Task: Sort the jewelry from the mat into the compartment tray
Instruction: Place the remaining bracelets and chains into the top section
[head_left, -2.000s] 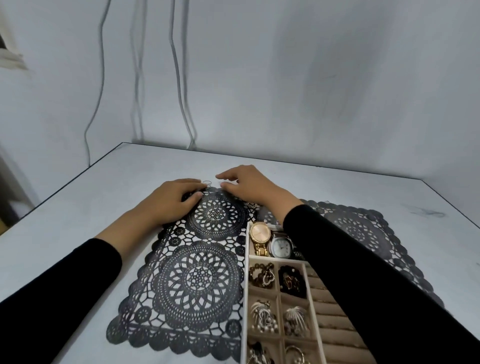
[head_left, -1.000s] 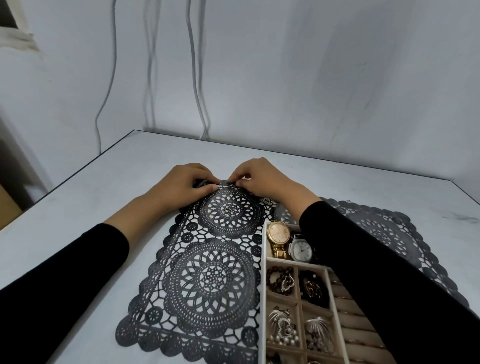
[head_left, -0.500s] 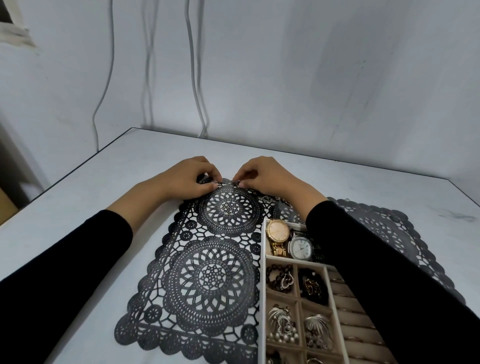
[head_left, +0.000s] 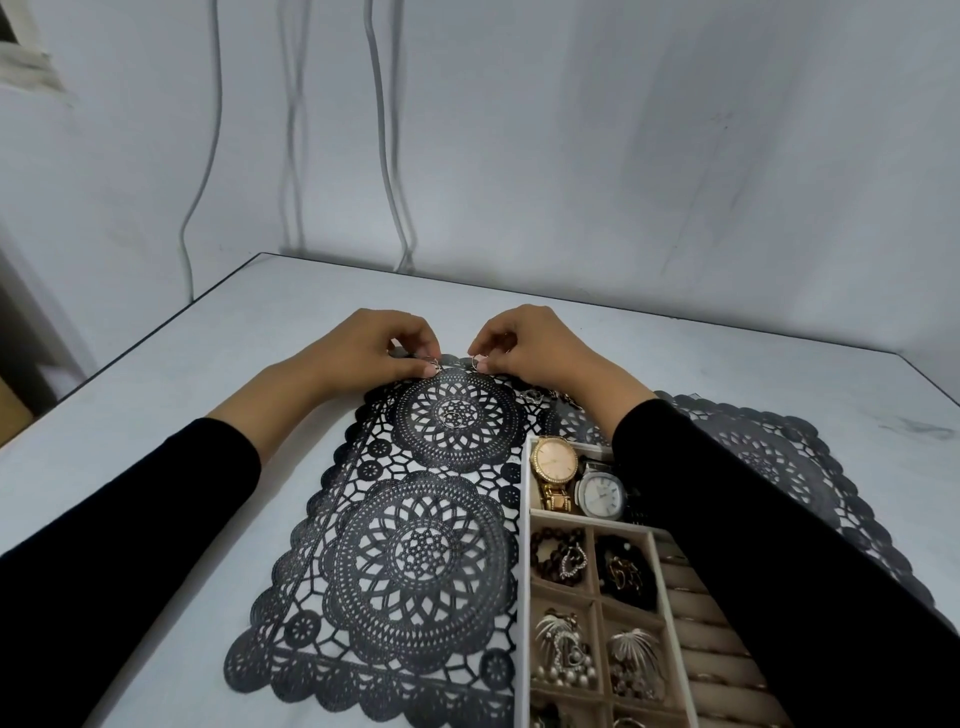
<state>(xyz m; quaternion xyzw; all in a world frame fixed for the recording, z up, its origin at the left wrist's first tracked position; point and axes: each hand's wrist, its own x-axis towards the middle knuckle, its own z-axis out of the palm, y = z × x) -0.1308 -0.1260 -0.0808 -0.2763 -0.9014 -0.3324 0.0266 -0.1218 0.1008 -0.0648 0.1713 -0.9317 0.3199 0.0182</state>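
Desk (head_left: 234, 364): a pale, smooth, faintly marbled slab across the middle of the frame, carrying everything.
Mat (head_left: 421, 566): flat black openwork lace at lower centre, with round medallions and a scalloped rim. We see most of it bare of jewelry, so we judge the sorting far along.
Compartment tray (head_left: 523, 571): white walls and beige velvety lining, at lower right on the mat. Nearly every cell we can see is filled.
Left hand (head_left: 363, 348): upper centre, at the mat's far edge, fingers curled, with thumb and forefinger pinching a wire loop (head_left: 432, 362).
Right hand (head_left: 530, 345): just beside the left, its fingers pinching a second loop (head_left: 475, 360). We cannot tell whether the two loops are joined.
Gold watch (head_left: 555, 457): round and shiny, in the tray's top cell.
Silver watch (head_left: 600, 493): squarish, touching the gold one.
Bead bracelet (head_left: 558, 558): dark round beads in the cell below.
Brooches (head_left: 563, 644): spiky silver sprays with pearly drops.
Loose bits (head_left: 535, 396): small silvery pieces on the mat by the right wrist. With the loops, we judge these are what is left to sort.
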